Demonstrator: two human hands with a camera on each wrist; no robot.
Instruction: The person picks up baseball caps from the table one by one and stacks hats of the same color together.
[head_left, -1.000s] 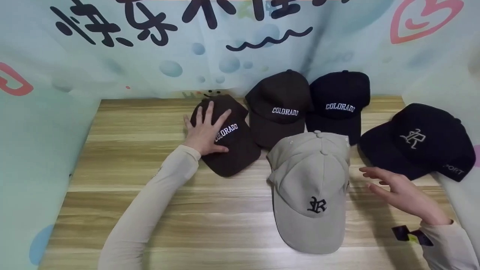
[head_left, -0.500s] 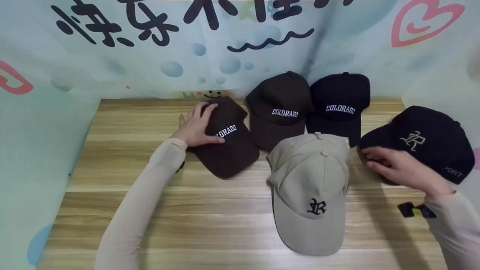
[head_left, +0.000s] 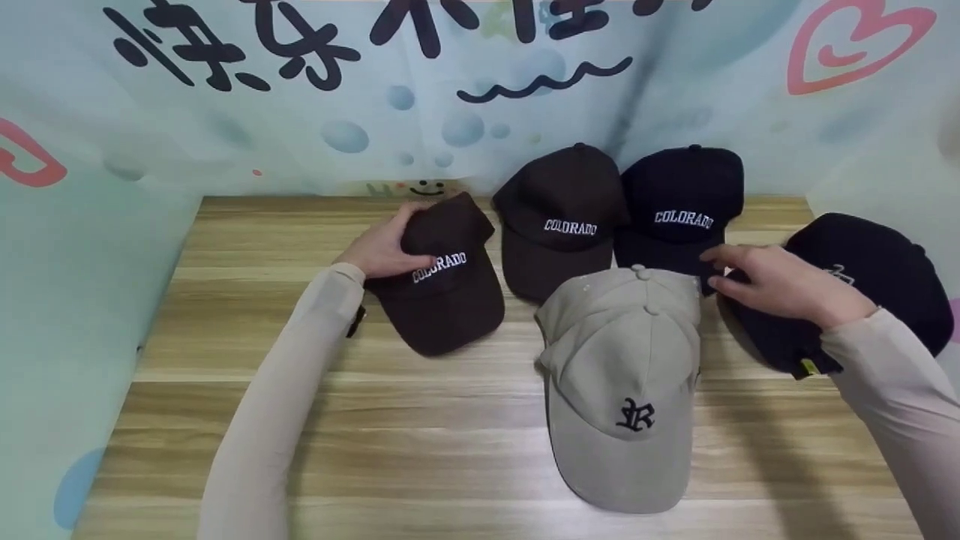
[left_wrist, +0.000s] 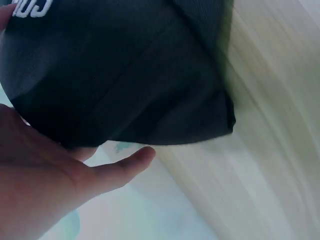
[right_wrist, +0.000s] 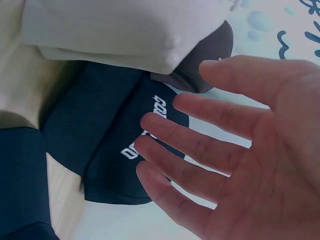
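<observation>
At the left, my left hand (head_left: 381,247) grips a dark brown baseball cap (head_left: 457,307) lettered COLORADO, thumb across its front. The other fingers go behind the crown; in the left wrist view the little finger (left_wrist: 125,170) sticks out below the cap's edge. My right hand (head_left: 780,285) hovers, fingers extended and holding nothing, before the brim of a black COLORADO cap (head_left: 682,184). In the right wrist view its palm (right_wrist: 250,200) and spread fingers show in front of that black cap (right_wrist: 100,135). Whether its fingertips touch the brim I cannot tell.
A second brown COLORADO cap (head_left: 562,180) stands beside the black one at the back. In front of them a beige cap (head_left: 622,457) with a dark emblem faces forward. A navy cap (head_left: 892,247) lies at the right edge, partly behind my right arm. A printed cloth (head_left: 262,142) hangs behind the wooden table (head_left: 420,435).
My left hand has gone from lying spread on the brown cap to gripping its left side, and the cap has tilted and shifted slightly left. My right hand has moved up toward the black cap.
</observation>
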